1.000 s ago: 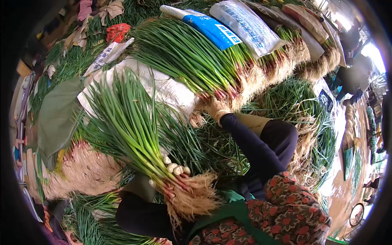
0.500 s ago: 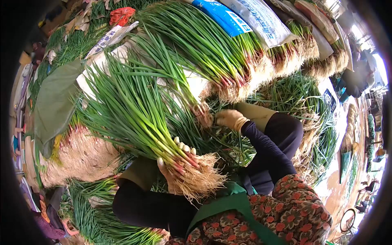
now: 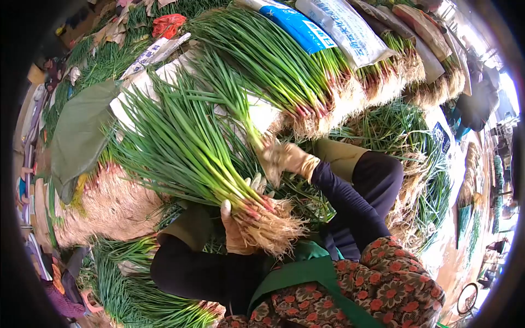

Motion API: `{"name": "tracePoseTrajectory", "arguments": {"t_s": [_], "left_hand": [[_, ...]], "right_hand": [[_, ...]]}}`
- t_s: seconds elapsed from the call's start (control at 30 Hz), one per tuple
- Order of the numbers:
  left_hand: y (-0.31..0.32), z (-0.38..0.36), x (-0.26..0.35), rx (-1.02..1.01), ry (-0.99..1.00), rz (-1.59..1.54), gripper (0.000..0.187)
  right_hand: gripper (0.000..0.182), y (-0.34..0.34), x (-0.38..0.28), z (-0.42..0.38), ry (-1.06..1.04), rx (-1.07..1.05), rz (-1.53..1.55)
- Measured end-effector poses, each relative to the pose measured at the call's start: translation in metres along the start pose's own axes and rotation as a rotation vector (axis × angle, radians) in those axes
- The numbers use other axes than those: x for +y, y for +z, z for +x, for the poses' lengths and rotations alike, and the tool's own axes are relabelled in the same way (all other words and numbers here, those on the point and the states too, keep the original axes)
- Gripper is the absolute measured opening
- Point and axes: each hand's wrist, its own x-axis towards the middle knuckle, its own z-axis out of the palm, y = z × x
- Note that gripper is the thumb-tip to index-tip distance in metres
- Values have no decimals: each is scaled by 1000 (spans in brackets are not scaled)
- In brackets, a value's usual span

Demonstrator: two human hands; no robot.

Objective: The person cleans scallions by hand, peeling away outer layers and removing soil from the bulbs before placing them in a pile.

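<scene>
A thick bunch of spring onions [image 3: 219,172], with long green leaves, reddish stem ends and pale stringy roots, lies in my left hand [image 3: 234,227]. The gloved fingers wrap the bunch just above the roots, thumb on the near side and fingertips on the far side. My right hand [image 3: 298,159], gloved too, is closed at the root end of a smaller bunch of spring onions [image 3: 249,127], and its fingers are smeared by motion. The smaller bunch lies on a pale sheet [image 3: 262,113], its leaves pointing up and away from me.
Large stacked spring onions [image 3: 273,65] lie beyond, partly under a blue and white bag [image 3: 298,27] and a white printed bag [image 3: 350,33]. A green-grey cloth [image 3: 82,134] covers a stack at left. Loose leaves [image 3: 394,123] heap at right. A red plastic bag [image 3: 168,25] lies far back.
My right hand has moved left onto the smaller bunch's root end. My left hand has turned slightly, with the large bunch still in it and its roots shifted a little up.
</scene>
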Motion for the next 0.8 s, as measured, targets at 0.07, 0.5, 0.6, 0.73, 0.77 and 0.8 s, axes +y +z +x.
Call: {"name": "tracePoseTrajectory", "arguments": {"t_s": [0.07,0.5,0.6,0.73,0.77,0.8], "left_hand": [[7,-2,-3,104,-42,6,75],[15,2,-13,81,55,10,78],[17,-2,-13,116,20,78,80],[0,-8,-13,97,-30,124,83],[3,-5,-14,108,9,110,84],[6,-4,-14,114,46,97,85]], "right_hand": [[18,24,-4,-10,-103,-37,-314],[28,-12,35,-28,3,182,-262],[29,29,27,-10,94,-19,231],[33,33,-3,-3,-29,87,46],[34,21,-38,-10,130,171,323],[34,8,-41,-13,169,186,382]]}}
